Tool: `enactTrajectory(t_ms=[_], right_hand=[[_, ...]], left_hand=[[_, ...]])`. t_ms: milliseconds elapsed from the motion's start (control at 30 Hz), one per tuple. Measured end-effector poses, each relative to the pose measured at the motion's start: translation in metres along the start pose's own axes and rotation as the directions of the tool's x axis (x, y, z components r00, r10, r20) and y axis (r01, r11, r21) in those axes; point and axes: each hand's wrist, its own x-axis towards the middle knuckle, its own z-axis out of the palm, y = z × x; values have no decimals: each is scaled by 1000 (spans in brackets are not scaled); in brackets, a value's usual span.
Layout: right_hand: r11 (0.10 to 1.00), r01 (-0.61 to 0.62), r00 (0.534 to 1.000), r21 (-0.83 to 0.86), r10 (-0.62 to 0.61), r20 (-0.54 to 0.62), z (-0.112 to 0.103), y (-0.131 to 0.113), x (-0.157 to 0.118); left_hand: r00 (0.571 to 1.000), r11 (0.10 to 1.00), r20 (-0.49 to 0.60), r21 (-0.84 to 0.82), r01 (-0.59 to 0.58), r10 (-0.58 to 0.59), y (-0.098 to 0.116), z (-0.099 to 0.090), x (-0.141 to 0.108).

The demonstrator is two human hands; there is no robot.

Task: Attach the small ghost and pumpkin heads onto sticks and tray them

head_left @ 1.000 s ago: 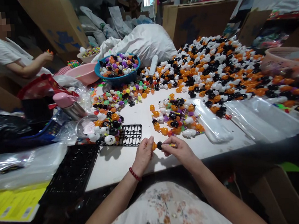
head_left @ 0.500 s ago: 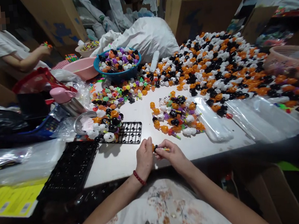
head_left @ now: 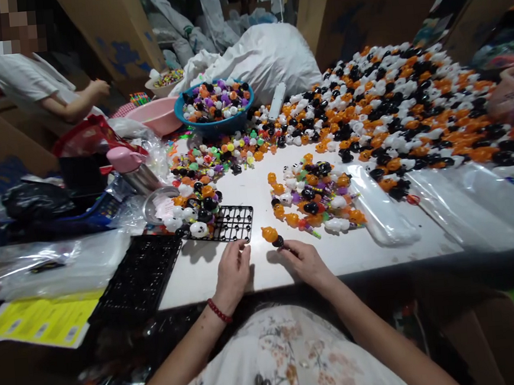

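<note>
My right hand is closed on a small toy stick with an orange pumpkin top and a black piece below it; its lower end is hidden in my fingers. My left hand holds nothing I can see, its fingers stretched forward at the near right corner of a black grid rack. Whether the fingertips touch the rack I cannot tell. White, black and orange figure toppers fill the rack's left part. A loose group of similar topped sticks lies on the white table beyond my right hand.
A large heap of toppers covers the back right. Clear plastic bags lie right of my hands. At the left are a black tray, a pink-lidded flask and a blue basin farther back. A co-worker stands beyond.
My hands have come apart. The left has gone left to the grid rack, while the right keeps the pumpkin-topped stick, now turned with its top away from me. The view has shifted slightly.
</note>
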Motion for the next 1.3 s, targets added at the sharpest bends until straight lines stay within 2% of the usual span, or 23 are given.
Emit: enactTrajectory(t_ms=[67,167,267,367,500,633,767,933,1133,1233,1300], right_hand=[[996,-68,998,61,67,14,2,1,-3],[995,-76,997,71,77,-1,3,2,-4],[1000,16,997,3,-16,-78,3,4,-4],[997,69,992,-46,-74,-103,4,7,-5],[995,58,991,-75,-67,-117,4,10,-8],[992,50,988,-119,-66,-138,5,12,-12],[984,45,985,-173,-73,-157,6,11,-13],[964,45,981,-262,-92,-171,7,8,-12],[887,185,957,-423,-260,-126,13,11,-8],[863,194,962,-466,-261,-83,17,11,-5],[879,190,968,-437,-243,-68,18,11,-2]], left_hand=[[984,951,7,255,-172,176,-18,-5,-1],[956,817,95,499,-288,279,-39,-7,0],[930,714,184,598,-364,319,-47,-5,0],[905,659,231,625,-419,357,-43,-2,-3],[897,667,230,605,-435,377,-32,5,-12],[907,710,228,565,-420,354,-19,14,-22],[915,716,234,569,-403,329,-9,22,-28],[910,705,240,575,-414,339,-11,28,-30],[905,744,234,516,-425,355,-18,30,-31],[907,769,223,481,-420,356,-18,30,-32],[907,782,201,461,-420,369,-17,28,-33]])
